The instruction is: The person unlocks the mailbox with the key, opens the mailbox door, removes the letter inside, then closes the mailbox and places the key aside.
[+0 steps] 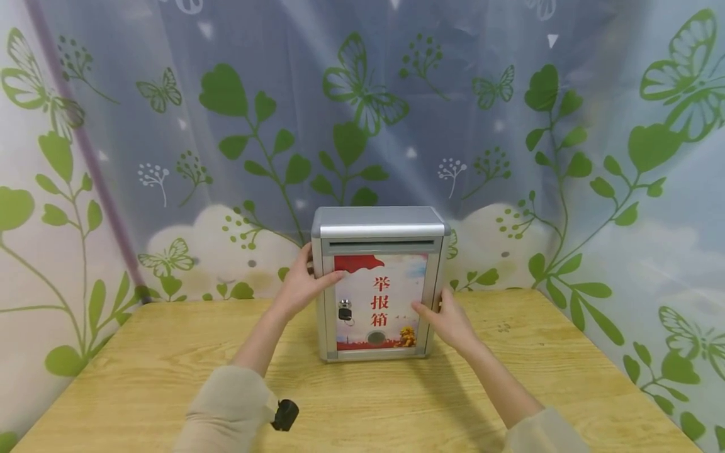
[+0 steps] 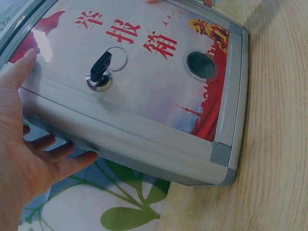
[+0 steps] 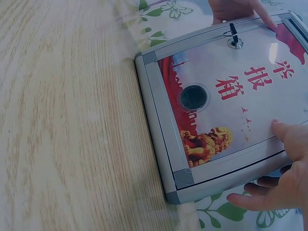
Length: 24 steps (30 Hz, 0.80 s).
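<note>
A silver metal report box (image 1: 381, 220) stands upright on the table, with a slot near its top and red Chinese characters on its front panel. My left hand (image 1: 299, 284) grips its left side, thumb laid over the front panel and fingers along the side wall. Lower down on the opposite side, my right hand (image 1: 450, 319) holds the box the same way, its thumb on the panel edge. A black-headed key (image 2: 101, 66) with a ring sits in the lock on the front. Near the bottom of the panel is a round dark window (image 3: 194, 98).
The wood-grain table (image 1: 187, 365) runs under the box and both forearms. Behind it hangs a curtain (image 1: 260, 94) printed with green leaves and butterflies. A small black object (image 1: 285, 414) is fixed at the left sleeve cuff.
</note>
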Tool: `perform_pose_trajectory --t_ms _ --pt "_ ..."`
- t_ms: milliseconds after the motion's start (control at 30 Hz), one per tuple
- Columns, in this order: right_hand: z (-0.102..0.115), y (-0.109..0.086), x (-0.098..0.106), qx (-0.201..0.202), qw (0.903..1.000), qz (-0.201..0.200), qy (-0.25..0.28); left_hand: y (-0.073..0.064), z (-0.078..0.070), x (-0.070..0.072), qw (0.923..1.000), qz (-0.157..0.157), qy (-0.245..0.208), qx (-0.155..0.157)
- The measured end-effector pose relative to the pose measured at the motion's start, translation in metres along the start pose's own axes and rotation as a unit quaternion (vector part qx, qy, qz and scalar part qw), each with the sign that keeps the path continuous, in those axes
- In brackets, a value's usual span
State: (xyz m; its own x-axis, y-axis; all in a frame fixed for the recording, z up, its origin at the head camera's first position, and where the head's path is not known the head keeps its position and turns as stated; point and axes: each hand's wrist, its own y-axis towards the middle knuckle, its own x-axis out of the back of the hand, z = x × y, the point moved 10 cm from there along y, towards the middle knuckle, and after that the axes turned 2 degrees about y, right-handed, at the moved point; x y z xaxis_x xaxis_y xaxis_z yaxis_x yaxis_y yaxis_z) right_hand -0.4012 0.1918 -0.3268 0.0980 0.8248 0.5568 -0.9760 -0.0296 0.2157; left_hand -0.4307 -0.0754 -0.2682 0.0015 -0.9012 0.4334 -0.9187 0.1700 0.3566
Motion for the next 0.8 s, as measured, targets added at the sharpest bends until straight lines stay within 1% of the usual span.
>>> perform_pose_trajectory --t_ms 133,200,267,400,500,700,800 --pt "-0.001 -0.001 0.000 0.002 0.9999 0.010 -0.002 -0.003 -0.005 0.009 0.9999 0.004 0.000 0.012" --pt "-0.001 -0.001 0.000 0.006 0.9998 0.017 -0.002 -0.004 -0.011 0.015 0.9999 0.001 -0.001 0.012" --pt "0.000 -0.002 0.000 0.011 0.9997 0.024 -0.001 -0.006 -0.019 0.022 0.9999 -0.007 -0.003 0.007" --pt "0.000 -0.006 0.004 0.013 0.9989 0.031 -0.032 -0.007 -0.033 0.037 0.9993 -0.037 -0.005 -0.008" --pt "0.001 -0.009 0.009 0.022 0.9971 0.027 -0.068 -0.007 -0.045 0.047 0.9980 -0.056 0.006 -0.028" --pt "0.004 -0.016 0.017 0.041 0.9937 0.022 -0.102 -0.007 -0.074 0.063 0.9904 -0.094 0.036 -0.094" --pt "0.007 -0.021 0.021 0.054 0.9913 0.020 -0.118 -0.005 -0.084 0.068 0.9873 -0.103 0.051 -0.109"
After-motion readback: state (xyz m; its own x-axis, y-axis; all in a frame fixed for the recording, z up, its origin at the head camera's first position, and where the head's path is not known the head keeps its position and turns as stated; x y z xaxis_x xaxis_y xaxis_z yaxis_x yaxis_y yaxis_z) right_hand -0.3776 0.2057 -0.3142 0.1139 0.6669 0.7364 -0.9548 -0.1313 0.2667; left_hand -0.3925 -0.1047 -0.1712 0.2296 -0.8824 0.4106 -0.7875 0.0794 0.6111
